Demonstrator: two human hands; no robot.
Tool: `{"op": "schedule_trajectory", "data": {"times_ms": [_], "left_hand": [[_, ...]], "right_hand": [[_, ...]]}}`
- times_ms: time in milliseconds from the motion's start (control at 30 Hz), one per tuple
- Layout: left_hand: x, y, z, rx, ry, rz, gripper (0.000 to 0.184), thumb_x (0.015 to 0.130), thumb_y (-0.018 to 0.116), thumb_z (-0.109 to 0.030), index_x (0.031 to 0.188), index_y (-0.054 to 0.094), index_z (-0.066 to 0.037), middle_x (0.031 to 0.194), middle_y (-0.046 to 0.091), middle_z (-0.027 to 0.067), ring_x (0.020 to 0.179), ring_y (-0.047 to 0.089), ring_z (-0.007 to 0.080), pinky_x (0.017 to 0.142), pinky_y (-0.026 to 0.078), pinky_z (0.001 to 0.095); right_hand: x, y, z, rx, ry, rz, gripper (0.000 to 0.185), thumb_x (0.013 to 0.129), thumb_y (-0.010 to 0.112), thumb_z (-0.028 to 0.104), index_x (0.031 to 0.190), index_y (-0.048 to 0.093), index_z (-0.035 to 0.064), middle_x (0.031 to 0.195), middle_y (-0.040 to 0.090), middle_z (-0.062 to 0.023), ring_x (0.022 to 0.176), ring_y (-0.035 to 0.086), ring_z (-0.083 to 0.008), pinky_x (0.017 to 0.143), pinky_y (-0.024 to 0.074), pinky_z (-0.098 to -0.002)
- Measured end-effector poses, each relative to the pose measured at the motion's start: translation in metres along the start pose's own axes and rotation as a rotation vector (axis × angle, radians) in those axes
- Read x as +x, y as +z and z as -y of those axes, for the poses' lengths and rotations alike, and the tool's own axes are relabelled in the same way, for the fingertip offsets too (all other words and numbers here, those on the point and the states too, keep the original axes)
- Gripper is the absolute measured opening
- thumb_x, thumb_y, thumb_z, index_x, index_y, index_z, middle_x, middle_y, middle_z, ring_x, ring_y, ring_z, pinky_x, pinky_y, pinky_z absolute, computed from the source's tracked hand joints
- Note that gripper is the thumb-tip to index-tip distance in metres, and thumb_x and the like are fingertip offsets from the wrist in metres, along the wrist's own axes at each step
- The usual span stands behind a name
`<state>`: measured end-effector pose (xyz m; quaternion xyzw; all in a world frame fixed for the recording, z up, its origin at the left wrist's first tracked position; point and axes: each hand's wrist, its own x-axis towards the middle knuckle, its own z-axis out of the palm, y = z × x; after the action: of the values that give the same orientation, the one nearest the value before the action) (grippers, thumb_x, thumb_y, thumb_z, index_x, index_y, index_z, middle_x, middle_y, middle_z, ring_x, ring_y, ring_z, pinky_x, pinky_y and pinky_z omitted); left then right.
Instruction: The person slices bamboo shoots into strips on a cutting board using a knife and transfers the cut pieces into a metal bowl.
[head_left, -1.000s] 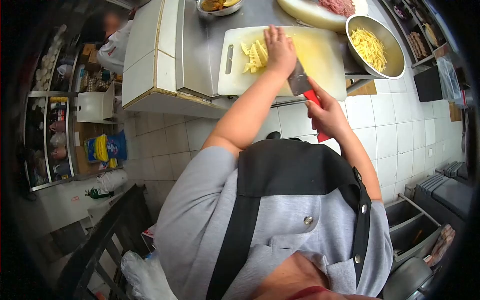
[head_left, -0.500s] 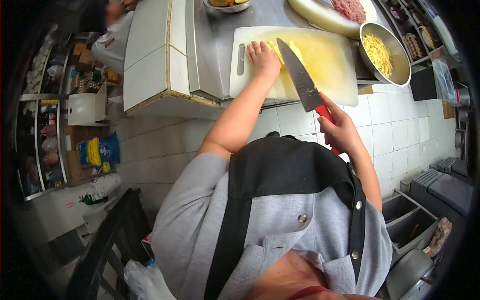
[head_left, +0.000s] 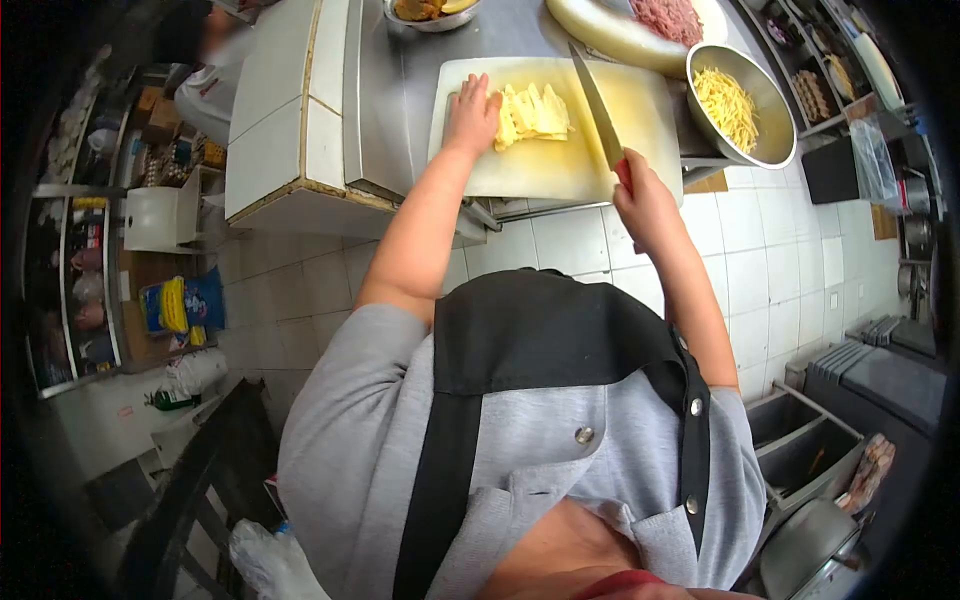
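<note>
On the white cutting board [head_left: 470, 182] lie overlapping yellow slices [head_left: 533, 115]. My left hand [head_left: 472, 116] rests at their left side, fingers extended and pointing away from me, over the board's left part. My right hand [head_left: 645, 200] is wrapped round the red handle of a large knife [head_left: 598, 108]. The blade points away from me, to the right of the slices and apart from them. A steel bowl [head_left: 778, 142] of thin yellow strips [head_left: 726, 105] stands just right of the board.
Behind the board are a long pale curved object [head_left: 610, 35] and minced meat [head_left: 668, 18]. A small bowl [head_left: 435, 22] of food stands at the back left. A tiled ledge [head_left: 275, 130] borders the counter. Another person [head_left: 212, 95] is at the upper left.
My left hand has moved off the slices to their left side, and the slices now show spread out. The knife has gone from beside the slices to the right, its blade turned more edge-on.
</note>
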<state>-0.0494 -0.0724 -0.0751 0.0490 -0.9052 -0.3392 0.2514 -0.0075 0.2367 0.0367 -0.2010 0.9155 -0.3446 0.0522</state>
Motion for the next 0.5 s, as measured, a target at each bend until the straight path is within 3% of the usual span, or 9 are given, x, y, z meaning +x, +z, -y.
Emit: {"op": "schedule_trajectory", "data": {"times_ms": [67,100,167,333,433,500], "left_hand": [[-0.004,0.004,-0.013,0.327,0.076,-0.001,0.042,0.094,0.048,-0.019,0.132,0.045,-0.001,0.136,0.044,0.0255,0.126,0.044,0.0376,0.104,0.037,0.0401],[-0.003,0.002,-0.019,0.335,0.08,-0.008,0.042,0.094,0.048,-0.019,0.132,0.045,-0.001,0.136,0.044,0.0255,0.126,0.044,0.0376,0.104,0.037,0.0401],[-0.001,-0.002,-0.027,-0.02,-0.007,0.064,0.047,0.095,0.048,-0.021,0.136,0.041,0.0,0.142,0.039,0.0222,0.132,0.037,0.0353,0.108,0.033,0.0383],[-0.007,-0.004,-0.031,-0.127,-0.044,-0.062,0.048,0.096,0.047,-0.024,0.138,0.039,-0.001,0.147,0.031,0.0215,0.137,0.028,0.0363,0.11,0.028,0.0382],[-0.012,0.0,-0.035,-0.026,-0.064,0.026,0.048,0.095,0.047,-0.025,0.136,0.041,-0.002,0.146,0.03,0.0261,0.138,0.024,0.0405,0.112,0.022,0.046],[-0.014,-0.012,-0.057,0.317,-0.015,0.101,0.05,0.095,0.048,-0.027,0.138,0.04,-0.004,0.148,0.027,0.0241,0.141,0.018,0.0379,0.114,0.014,0.0502]], "right_hand": [[0.02,0.008,0.003,-0.073,-0.04,0.016,0.037,0.085,0.05,0.011,0.121,0.046,0.0017,0.096,0.061,-0.0279,0.087,0.061,-0.0437,0.079,0.0489,-0.0487],[0.029,0.012,0.003,-0.067,-0.049,0.011,0.037,0.085,0.05,0.011,0.121,0.046,0.0017,0.096,0.061,-0.0279,0.087,0.061,-0.0437,0.079,0.0489,-0.0487],[0.041,0.018,0.003,-0.179,-0.027,0.075,0.037,0.086,0.05,0.012,0.121,0.046,0.0022,0.092,0.061,-0.0284,0.082,0.061,-0.044,0.075,0.0499,-0.0496],[0.037,0.023,0.009,-0.161,0.007,0.093,0.037,0.087,0.051,0.013,0.121,0.045,0.0024,0.091,0.061,-0.0282,0.078,0.062,-0.0437,0.071,0.0507,-0.0501],[0.031,0.028,0.017,-0.188,-0.03,0.051,0.039,0.087,0.051,0.013,0.123,0.043,0.002,0.092,0.061,-0.0277,0.078,0.062,-0.0434,0.071,0.051,-0.0498],[0.03,0.037,0.023,-0.24,-0.103,-0.017,0.042,0.087,0.051,0.014,0.126,0.042,0.0014,0.088,0.062,-0.0268,0.077,0.062,-0.0427,0.069,0.051,-0.049]]}}
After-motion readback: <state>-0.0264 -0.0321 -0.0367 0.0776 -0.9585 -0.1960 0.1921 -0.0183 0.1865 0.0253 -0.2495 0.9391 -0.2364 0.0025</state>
